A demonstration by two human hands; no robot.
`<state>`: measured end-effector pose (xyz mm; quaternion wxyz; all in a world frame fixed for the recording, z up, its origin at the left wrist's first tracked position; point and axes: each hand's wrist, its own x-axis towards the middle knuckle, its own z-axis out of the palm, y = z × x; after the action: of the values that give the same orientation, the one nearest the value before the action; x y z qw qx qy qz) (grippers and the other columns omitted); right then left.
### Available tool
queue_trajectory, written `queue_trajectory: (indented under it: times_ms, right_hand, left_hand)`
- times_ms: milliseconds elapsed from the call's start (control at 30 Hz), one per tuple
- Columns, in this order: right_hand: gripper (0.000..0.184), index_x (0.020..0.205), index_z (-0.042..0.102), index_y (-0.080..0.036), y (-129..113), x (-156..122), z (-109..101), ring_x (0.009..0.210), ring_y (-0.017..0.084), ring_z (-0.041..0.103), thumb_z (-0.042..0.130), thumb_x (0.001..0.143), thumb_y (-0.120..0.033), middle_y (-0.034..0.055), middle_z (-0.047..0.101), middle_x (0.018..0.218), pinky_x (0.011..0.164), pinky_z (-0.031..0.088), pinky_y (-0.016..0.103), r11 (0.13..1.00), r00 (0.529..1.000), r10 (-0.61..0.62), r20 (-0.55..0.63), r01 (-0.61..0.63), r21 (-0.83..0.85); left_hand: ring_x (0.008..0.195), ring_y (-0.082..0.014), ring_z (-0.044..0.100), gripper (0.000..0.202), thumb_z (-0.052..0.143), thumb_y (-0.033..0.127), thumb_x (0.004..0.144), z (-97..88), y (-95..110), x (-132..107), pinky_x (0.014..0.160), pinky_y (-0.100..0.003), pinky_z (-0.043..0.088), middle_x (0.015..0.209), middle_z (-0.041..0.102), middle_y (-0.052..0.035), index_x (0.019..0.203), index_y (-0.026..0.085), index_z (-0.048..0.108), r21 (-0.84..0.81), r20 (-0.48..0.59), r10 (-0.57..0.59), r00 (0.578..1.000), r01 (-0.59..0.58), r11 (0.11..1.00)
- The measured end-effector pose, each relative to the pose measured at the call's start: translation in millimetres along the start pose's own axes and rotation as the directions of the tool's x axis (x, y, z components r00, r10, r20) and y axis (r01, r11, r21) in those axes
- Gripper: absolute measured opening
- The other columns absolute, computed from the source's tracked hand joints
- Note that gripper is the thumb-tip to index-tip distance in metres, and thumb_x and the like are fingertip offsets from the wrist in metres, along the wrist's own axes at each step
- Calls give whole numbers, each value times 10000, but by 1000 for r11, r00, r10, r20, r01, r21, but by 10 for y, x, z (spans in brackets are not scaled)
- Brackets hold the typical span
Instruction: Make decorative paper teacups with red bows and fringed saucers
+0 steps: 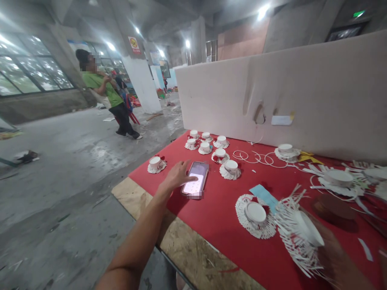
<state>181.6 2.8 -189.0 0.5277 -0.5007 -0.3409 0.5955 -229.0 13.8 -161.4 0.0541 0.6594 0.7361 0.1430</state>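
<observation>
My left hand (pixel 177 175) reaches across the red table cover (pixel 223 225) to a smartphone (pixel 196 179) lying with its screen lit. The fingers are stretched along the phone's left edge and the thumb rests on the screen. At the lower right my right hand (pixel 335 253), blurred by motion, is closed on a white paper cup (pixel 304 233) whose wall is cut into long fringed strips. Just left of it a finished fringed cup (pixel 255 215) sits upside down on the table, beside a blue card (pixel 264 195).
Several small fringed cups (pixel 208 146) stand in a group at the far end, with more (pixel 338 177) to the right. A tall white foam board (pixel 290 88) walls off the table's back. A bare wooden board edge (pixel 187 249) runs in front. A person in a green shirt (pixel 111 94) stands on the concrete floor.
</observation>
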Motion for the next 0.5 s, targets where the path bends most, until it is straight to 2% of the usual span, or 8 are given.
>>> queue_trajectory:
  times_ms: [67, 167, 333, 500]
  right_hand:
    - [344, 662, 726, -304, 27, 54, 2, 923, 368, 652, 779, 326, -257, 86, 722, 953, 687, 585, 385, 994, 995, 99, -27, -98, 49]
    - [369, 719, 729, -296, 36, 25, -27, 933, 366, 650, 791, 356, -284, 78, 725, 948, 722, 577, 395, 978, 982, 189, -13, -187, 95]
    - [448, 827, 736, -287, 47, 0, -60, 999, 371, 621, 819, 390, -343, 79, 710, 1012, 799, 548, 417, 987, 989, 137, 48, -140, 76]
    - [484, 807, 743, -281, 88, 44, -121, 945, 372, 644, 841, 340, -359, 87, 718, 984, 735, 569, 403, 995, 996, 69, 63, -74, 74]
  left_hand:
    - [1115, -322, 487, 874, 605, 634, 654, 6, 61, -6, 891, -400, 386, 1219, 523, -162, 1358, 173, 367, 70, -40, 59, 997, -56, 996]
    - [1187, -350, 420, 890, 618, 634, 642, 4, 115, -9, 948, -448, 349, 1329, 450, -163, 1366, 184, 360, 111, -5, 84, 996, -83, 990]
    - [1215, -337, 397, 910, 603, 642, 653, -25, 40, -3, 969, -444, 341, 1374, 415, -144, 1394, 199, 314, 56, 8, 99, 995, -99, 994]
    - [1199, -319, 427, 861, 654, 588, 637, -9, -73, 4, 981, -422, 339, 1343, 452, -135, 1359, 210, 375, 44, 40, 126, 991, -128, 991]
